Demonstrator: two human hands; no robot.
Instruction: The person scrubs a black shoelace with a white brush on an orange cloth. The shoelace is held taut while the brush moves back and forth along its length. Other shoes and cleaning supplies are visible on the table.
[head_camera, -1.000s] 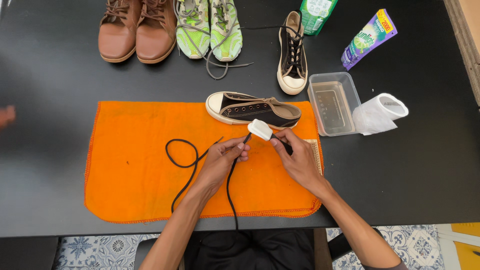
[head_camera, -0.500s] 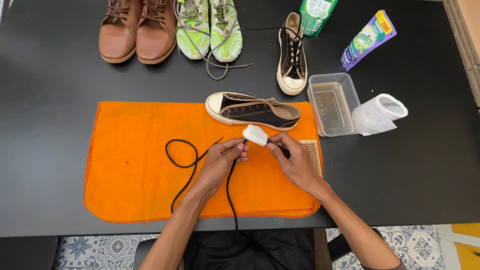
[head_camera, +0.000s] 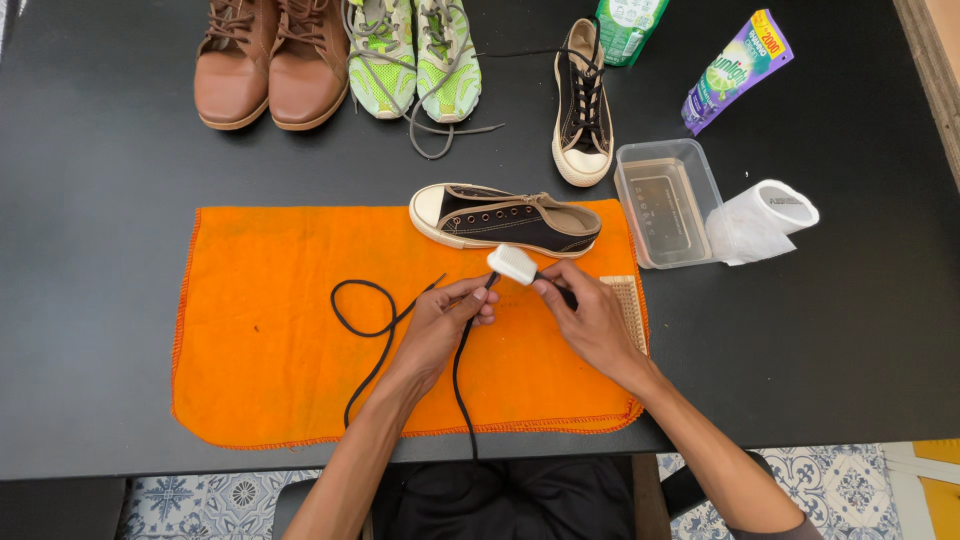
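My left hand (head_camera: 440, 325) pinches a black shoelace (head_camera: 372, 325) that loops over the orange cloth (head_camera: 260, 350) and trails off the table's near edge. In my right hand (head_camera: 590, 320) is a small brush with a white head (head_camera: 513, 264) and a dark handle; the head touches the lace by my left fingertips. Just beyond the hands, a black low sneaker (head_camera: 505, 217) with a cream sole and no lace lies on its side on the cloth.
The black table (head_camera: 100, 200) carries brown boots (head_camera: 270, 60), green running shoes (head_camera: 412, 55), and a laced black sneaker (head_camera: 582, 100). A clear tub (head_camera: 665, 200), a paper roll (head_camera: 765, 218), two soap pouches (head_camera: 735, 70) and a wooden brush (head_camera: 628, 305) lie to the right.
The brush head has shifted a little up and left along the lace. Both hands stay in nearly the same place.
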